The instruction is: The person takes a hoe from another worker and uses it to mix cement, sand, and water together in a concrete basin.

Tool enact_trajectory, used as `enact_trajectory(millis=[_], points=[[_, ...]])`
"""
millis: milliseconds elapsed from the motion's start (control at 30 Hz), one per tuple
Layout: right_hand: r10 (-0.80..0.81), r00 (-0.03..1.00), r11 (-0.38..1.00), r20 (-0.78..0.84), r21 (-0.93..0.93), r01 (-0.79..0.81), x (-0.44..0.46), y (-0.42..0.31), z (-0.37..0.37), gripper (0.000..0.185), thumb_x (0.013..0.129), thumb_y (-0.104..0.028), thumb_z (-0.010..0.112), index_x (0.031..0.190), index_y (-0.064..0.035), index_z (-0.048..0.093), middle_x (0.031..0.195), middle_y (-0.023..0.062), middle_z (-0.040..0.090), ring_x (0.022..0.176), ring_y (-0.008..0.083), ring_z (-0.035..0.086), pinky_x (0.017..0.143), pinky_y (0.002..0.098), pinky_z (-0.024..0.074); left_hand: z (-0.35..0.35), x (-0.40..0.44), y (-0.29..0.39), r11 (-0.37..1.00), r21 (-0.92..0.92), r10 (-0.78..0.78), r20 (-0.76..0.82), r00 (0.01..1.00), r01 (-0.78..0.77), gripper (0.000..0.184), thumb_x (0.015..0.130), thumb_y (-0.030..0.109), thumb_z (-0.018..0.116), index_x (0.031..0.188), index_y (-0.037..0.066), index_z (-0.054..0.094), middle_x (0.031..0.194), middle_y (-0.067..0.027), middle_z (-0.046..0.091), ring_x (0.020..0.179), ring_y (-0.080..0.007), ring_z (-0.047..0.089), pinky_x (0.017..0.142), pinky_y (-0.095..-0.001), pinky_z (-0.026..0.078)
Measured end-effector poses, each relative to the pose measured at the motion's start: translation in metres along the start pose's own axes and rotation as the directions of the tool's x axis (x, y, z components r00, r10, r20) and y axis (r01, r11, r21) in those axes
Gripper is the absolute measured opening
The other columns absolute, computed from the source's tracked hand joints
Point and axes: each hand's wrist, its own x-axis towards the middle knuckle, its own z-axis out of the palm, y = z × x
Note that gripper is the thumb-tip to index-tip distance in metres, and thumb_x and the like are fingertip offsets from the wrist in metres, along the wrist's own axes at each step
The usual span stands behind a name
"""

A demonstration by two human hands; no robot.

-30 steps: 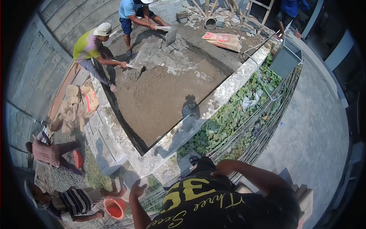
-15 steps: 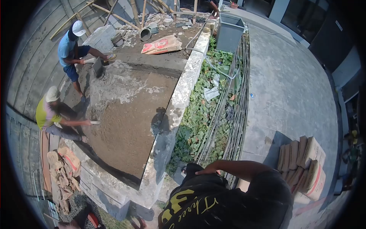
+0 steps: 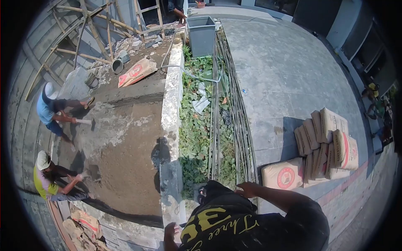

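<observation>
Moved outward: right hand [image 3: 248, 190] beside trousers [image 3: 222, 193] | fingers [image 3: 240, 191] loosely curled, empty | left hand [image 3: 171, 231] low, fingers: cannot tell

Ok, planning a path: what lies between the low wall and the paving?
Mostly leafy plants and long rods, plus a grey bin farther off, in the head view.

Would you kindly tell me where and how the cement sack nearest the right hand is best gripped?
I'd grip the cement sack by its left end, coming from the left: it seems to lie broad face up, that end is exposed, and stacked sacks crowd its right.
</observation>
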Motion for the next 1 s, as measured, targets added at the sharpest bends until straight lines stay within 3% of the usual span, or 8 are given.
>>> enact_trajectory(millis=[133,333,467,633,733,800,900,1000], points=[[0.427,0.904,0.835,0.012,-0.388,-0.389,-0.060,0.081,0.042,0.049,0.086,-0.024,0.057,0.134,-0.0121,0.053,0.125,0.0155,0.059,0.120,0.0364,0.057,0.098,0.0545,0.0434,-0.002,-0.002,0.072,0.989,0.117,0.098,-0.058,0.993,-0.091,0.043,0.095,0.027,0.056,0.133,0.007,0.052,0.118,-0.0094,0.063,0.100,-0.0284,0.067,0.080,-0.0432,0.053],[0.175,0.976,0.984,0.131,-0.003,-0.176,-0.065,0.081,0.068,0.063,0.079,-0.022,0.069,0.138,-0.0112,0.048,0.127,0.0176,0.063,0.121,0.0346,0.059,0.101,0.0567,0.0426,0.019,0.005,0.135,0.942,0.335,0.003,-0.031,1.000,0.008,0.032,0.094,0.026,0.062,0.119,0.008,0.061,0.089,-0.0062,0.064,0.075,-0.0240,0.068,0.057,-0.0343,0.054],[0.381,0.925,0.893,0.016,-0.266,-0.363,-0.058,0.069,-0.003,0.060,0.074,-0.035,0.074,0.127,-0.0111,0.059,0.121,0.0176,0.065,0.116,0.0350,0.061,0.097,0.0524,0.0473,0.067,0.009,0.173,0.976,0.217,0.030,-0.045,0.999,-0.020,0.031,0.095,0.027,0.059,0.120,0.009,0.063,0.106,-0.0115,0.068,0.085,-0.0300,0.069,0.068,-0.0436,0.055],[0.473,0.763,0.858,-0.441,0.428,-0.285,-0.007,0.143,-0.068,0.051,0.083,-0.045,0.068,0.118,-0.0067,0.066,0.113,0.0205,0.068,0.103,0.0360,0.067,0.089,0.0415,0.0527,0.161,0.089,0.254,0.991,0.076,0.090,0.208,0.974,-0.108,0.033,0.095,0.025,0.055,0.122,0.008,0.062,0.113,-0.0147,0.067,0.092,-0.0378,0.067,0.076,-0.0504,0.054],[0.437,0.864,0.754,-0.250,0.626,-0.200,0.024,0.211,-0.082,0.069,0.087,-0.061,0.061,0.125,-0.0039,0.063,0.105,0.0188,0.070,0.092,0.0258,0.069,0.081,0.0352,0.0529,0.256,0.118,0.322,0.984,-0.139,0.156,0.374,0.914,-0.111,0.033,0.095,0.025,0.054,0.122,0.008,0.062,0.112,-0.0145,0.067,0.096,-0.0353,0.066,0.083,-0.0522,0.053],[0.219,0.975,0.650,-0.033,0.750,-0.121,0.019,0.242,-0.135,0.071,0.088,-0.064,0.060,0.124,-0.0029,0.064,0.105,0.0176,0.069,0.092,0.0226,0.066,0.083,0.0342,0.0517,0.333,0.159,0.349,0.830,0.079,0.485,0.387,0.784,-0.552,0.035,0.093,0.027,0.059,0.122,0.009,0.062,0.112,-0.0134,0.068,0.099,-0.0317,0.065,0.087,-0.0474,0.052],[0.346,0.923,0.918,0.167,0.142,-0.369,0.063,0.420,-0.083,0.078,0.089,-0.071,0.046,0.110,0.0001,0.070,0.108,0.0215,0.069,0.103,0.0340,0.065,0.094,0.0427,0.0475,0.430,0.169,0.393,0.870,-0.263,0.492,0.401,0.773,-0.417,0.039,0.091,0.033,0.064,0.124,0.011,0.062,0.114,-0.0125,0.068,0.103,-0.0290,0.065,0.091,-0.0426,0.051],[0.525,0.833,0.846,0.172,0.000,-0.533,0.057,0.543,-0.086,0.077,0.085,-0.072,0.050,0.100,0.0005,0.071,0.107,0.0248,0.068,0.106,0.0352,0.065,0.095,0.0453,0.0473,0.484,0.083,0.447,0.576,0.392,0.561,0.448,0.696,-0.717,0.044,0.091,0.042,0.065,0.122,0.010,0.062,0.115,-0.0120,0.067,0.101,-0.0280,0.064,0.087,-0.0405,0.051]])
